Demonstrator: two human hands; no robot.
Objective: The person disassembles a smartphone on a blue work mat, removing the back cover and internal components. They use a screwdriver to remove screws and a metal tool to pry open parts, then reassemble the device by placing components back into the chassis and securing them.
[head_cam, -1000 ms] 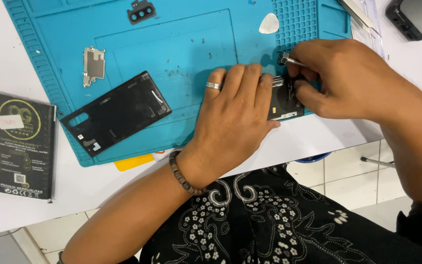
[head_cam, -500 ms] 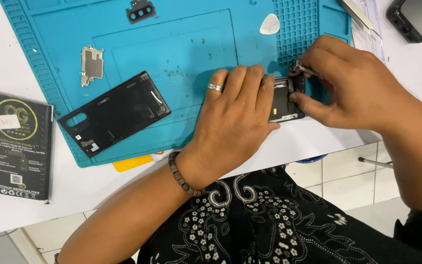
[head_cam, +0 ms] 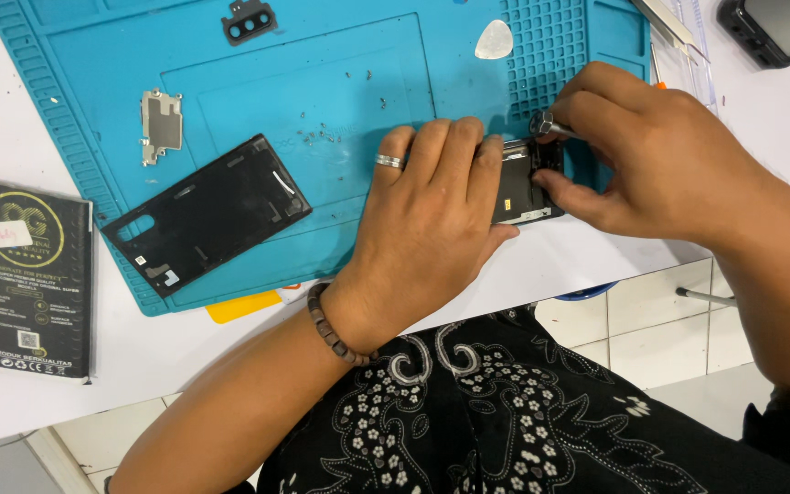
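The left hand (head_cam: 432, 215) wears a silver ring (head_cam: 389, 161) and a brown beaded bracelet (head_cam: 331, 327). The right hand (head_cam: 660, 155) is bare. The black garment (head_cam: 505, 412) has white floral print.

The left hand (head_cam: 432, 215) lay palm down near the middle of the frame, its fingers (head_cam: 454, 155) held together and stretched toward the upper right, the thumb tucked along the lower right side. A ring sat on one finger and a beaded band circled the wrist. Its forearm ran down to the lower left. The right hand (head_cam: 665, 160) came in from the right edge, knuckles up, fingers curled inward and pinched at its left tip, thumb below, just beside the left fingertips.
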